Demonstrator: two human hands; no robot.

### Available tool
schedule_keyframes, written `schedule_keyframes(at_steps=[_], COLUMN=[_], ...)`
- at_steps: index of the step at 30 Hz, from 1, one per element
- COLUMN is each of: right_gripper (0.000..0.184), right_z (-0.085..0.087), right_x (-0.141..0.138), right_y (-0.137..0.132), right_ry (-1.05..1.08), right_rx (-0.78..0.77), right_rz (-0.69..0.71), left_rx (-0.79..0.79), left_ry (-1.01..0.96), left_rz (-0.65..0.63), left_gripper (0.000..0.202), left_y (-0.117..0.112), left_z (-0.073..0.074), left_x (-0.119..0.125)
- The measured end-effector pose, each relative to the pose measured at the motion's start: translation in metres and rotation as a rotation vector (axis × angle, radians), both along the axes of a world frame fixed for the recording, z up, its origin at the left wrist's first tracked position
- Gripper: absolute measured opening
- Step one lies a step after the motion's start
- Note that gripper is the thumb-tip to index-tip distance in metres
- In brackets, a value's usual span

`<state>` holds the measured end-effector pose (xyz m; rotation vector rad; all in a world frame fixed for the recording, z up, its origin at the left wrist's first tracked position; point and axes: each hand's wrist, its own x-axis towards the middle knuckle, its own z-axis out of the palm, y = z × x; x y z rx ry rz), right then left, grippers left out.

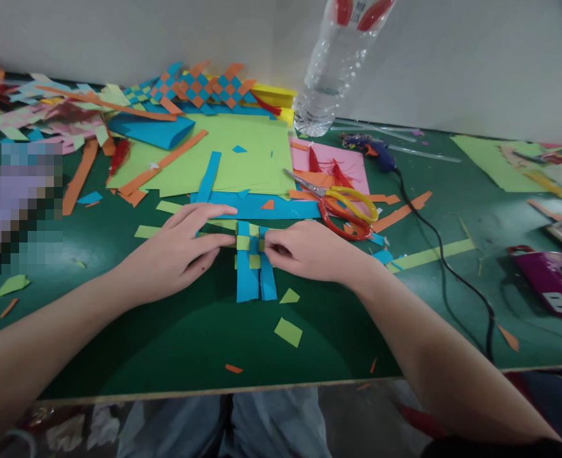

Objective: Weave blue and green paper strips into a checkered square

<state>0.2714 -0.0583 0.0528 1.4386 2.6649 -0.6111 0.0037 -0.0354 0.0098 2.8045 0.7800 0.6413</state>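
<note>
A small weave of blue and light green paper strips [248,273] lies on the green table in front of me, its blue ends pointing toward me. From the left, my left hand [185,245] reaches it with fingers stretched out, the fingertips at its left edge. My right hand [304,251] is closed at the weave's right side, thumb and forefinger pinched on a strip there. Its fingers partly cover that side. Just beyond the hands lies a wide blue paper strip [281,207], and scissors [352,207] with red and yellow handles rest behind my right hand.
Light green sheets [247,143] and finished woven pieces [199,86] lie at the back, beside a heap of paper scraps [46,114]. A water bottle [340,70] stands by the wall. Rightward are a glue gun [373,149] with its black cord [440,248] and a purple box [550,280].
</note>
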Motion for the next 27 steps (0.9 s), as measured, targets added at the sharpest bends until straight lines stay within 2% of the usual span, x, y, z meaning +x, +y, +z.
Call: schedule_keyframes(at_steps=[6,11,18,24,27], right_gripper=[0.023,0.024,0.023,0.024,0.024], right_z=[-0.0005,-0.0007,0.001,-0.0024,-0.0058], right_x=[0.0005,-0.0004,-0.0005,0.0018,0.005], right_y=[0.0004,0.001,0.0007,0.0019,0.0026], right_ry=[0.018,0.013,0.008,0.035,0.13], right_rx=[0.012,0.015,-0.009,-0.001,0.05], right_rz=[0.009,0.015,0.007,0.017,0.006], left_rx=[0.044,0.068,0.12,0.123,0.087], left_ry=[0.088,0.114,0.242,0.201,0.152], left_rz=[-0.068,-0.188,-0.164,-0.175,-0.18], left_gripper=[0.033,0.033,0.042,0.041,0.037], left_y=[-0.0006,0.0005,0.0008,0.0022,0.0027], left_z=[0.001,-0.0015,-0.0035,-0.0059,-0.005], left_x=[0.0004,-0.001,-0.0027,-0.0027,-0.0011])
